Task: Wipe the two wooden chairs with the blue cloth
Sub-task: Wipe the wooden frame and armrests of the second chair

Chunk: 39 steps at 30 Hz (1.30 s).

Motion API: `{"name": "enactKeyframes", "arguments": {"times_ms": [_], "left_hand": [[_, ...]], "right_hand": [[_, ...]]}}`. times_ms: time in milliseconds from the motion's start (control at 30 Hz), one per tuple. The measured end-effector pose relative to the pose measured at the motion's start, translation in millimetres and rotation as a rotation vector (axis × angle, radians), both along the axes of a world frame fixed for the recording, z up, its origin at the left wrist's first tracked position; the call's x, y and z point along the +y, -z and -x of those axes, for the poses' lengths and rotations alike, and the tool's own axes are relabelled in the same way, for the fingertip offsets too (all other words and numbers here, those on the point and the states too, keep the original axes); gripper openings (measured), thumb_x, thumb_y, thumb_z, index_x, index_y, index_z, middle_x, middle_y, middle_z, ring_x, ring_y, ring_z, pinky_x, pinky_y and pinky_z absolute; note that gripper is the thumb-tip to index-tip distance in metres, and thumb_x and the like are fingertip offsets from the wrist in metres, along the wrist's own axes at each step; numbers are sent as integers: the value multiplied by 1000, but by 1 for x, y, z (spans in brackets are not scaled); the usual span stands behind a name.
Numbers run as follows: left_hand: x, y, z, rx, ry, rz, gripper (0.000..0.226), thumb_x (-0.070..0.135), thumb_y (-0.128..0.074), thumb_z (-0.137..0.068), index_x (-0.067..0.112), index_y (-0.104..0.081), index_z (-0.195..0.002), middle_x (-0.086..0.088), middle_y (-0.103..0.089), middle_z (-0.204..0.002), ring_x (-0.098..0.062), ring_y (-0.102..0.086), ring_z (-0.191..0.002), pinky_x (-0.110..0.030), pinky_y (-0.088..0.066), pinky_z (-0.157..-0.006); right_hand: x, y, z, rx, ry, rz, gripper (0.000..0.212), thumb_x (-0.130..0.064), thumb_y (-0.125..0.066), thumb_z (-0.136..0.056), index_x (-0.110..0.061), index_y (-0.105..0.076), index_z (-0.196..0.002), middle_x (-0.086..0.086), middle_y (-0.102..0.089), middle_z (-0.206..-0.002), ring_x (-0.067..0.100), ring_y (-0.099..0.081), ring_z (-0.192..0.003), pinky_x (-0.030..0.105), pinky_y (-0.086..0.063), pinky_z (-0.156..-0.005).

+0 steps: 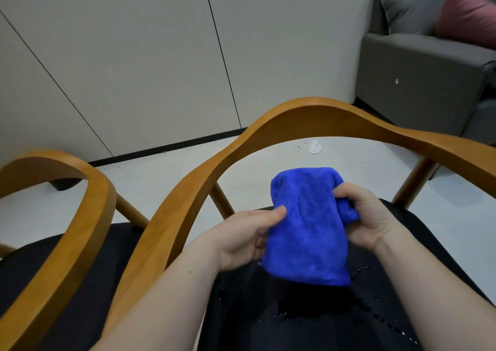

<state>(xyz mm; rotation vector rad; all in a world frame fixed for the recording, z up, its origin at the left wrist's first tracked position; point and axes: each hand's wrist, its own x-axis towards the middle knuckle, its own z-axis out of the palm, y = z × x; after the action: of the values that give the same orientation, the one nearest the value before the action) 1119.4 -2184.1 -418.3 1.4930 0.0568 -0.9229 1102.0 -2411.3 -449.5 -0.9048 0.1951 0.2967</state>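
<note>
The fluffy blue cloth (306,230) hangs bunched above the black padded seat (295,321) of the right-hand curved-back wooden chair (308,114); the left hand (241,240) and the right hand (367,216) pinch its edges, each grip grasping fabric; a slack pinch could drop it onto the seat; used as a wad, it may miss parts of the left-hand curved wooden chair (94,203); no brand, label or writing is legible.

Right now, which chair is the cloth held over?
The right chair: the left hand and right hand hold the cloth above its black seat. The left chair stands beside it, with no hand on it.
</note>
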Motion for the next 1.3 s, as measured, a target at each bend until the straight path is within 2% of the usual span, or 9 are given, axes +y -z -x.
{"name": "enactKeyframes", "arguments": {"times_ms": [100,233,400,533,667,800,967,1167,1300], "left_hand": [[-5,-2,-4,-121,27,-129,49,25,-77,-85,19,-62,-131,1,-71,-120,-23,-66,-114,-50,-51,-101],[-11,-13,-8,-437,90,-417,110,34,-89,-70,44,-16,-152,1,-55,-136,-22,-57,-122,-41,-53,-96],[-22,-51,-16,-763,303,-580,48,46,-85,-71,22,-68,-108,-2,-68,-113,-22,-62,-107,-41,-53,-90],[-27,-73,-25,-781,222,-517,46,56,-78,-75,17,-72,-98,-2,-75,-95,-20,-71,-91,-43,-58,-88],[-37,-80,-34,-751,-100,-275,38,53,-67,-88,17,-70,-101,-2,-75,-94,-19,-72,-86,-35,-59,-79],[-42,-77,-47,-643,-364,-120,41,54,-65,-89,16,-70,-103,-6,-75,-97,-21,-72,-93,-38,-60,-86],[-35,-68,-54,-524,-425,-104,38,44,-69,-90,11,-68,-108,-9,-74,-104,-26,-71,-101,-46,-56,-93],[-31,-67,-54,-572,-384,-239,30,46,-53,-98,24,-58,-117,-1,-67,-112,-21,-65,-104,-45,-55,-94],[-40,-63,-46,-445,-321,-295,28,46,-52,-98,23,-59,-114,-5,-66,-112,-23,-65,-103,-41,-54,-94]], "right_hand": [[5,-14,-4,26,-25,261,38,-13,-61,-52,-7,-59,-90,17,-53,-92,33,-51,-86,38,-42,-74],[11,-34,-13,-46,-64,606,39,-21,-56,-42,-14,-33,-73,14,-35,-82,32,-23,-75,37,-19,-59],[13,-57,-19,-74,-29,611,23,-18,-54,-46,-20,-40,-63,10,-36,-69,30,-32,-64,32,-26,-56],[3,-62,-36,-122,238,613,9,-19,-55,-65,-21,-47,-63,3,-41,-64,18,-38,-60,30,-27,-55],[5,-25,-42,-51,407,716,43,-48,-67,-86,-18,-63,-117,-2,-66,-103,19,-61,-96,31,-44,-75],[19,24,-15,388,-17,302,93,-86,-42,-78,-12,-60,-131,14,-70,-118,33,-68,-107,46,-42,-104],[40,16,6,196,-16,-270,78,-75,-46,-87,-13,-66,-130,14,-64,-131,35,-62,-120,46,-39,-111],[34,13,2,288,48,-209,71,-69,-63,-81,-10,-69,-119,8,-66,-122,29,-62,-110,40,-45,-102],[47,23,5,314,-90,-117,89,-89,-35,-77,-21,-67,-125,14,-67,-127,36,-65,-114,50,-44,-105]]}}
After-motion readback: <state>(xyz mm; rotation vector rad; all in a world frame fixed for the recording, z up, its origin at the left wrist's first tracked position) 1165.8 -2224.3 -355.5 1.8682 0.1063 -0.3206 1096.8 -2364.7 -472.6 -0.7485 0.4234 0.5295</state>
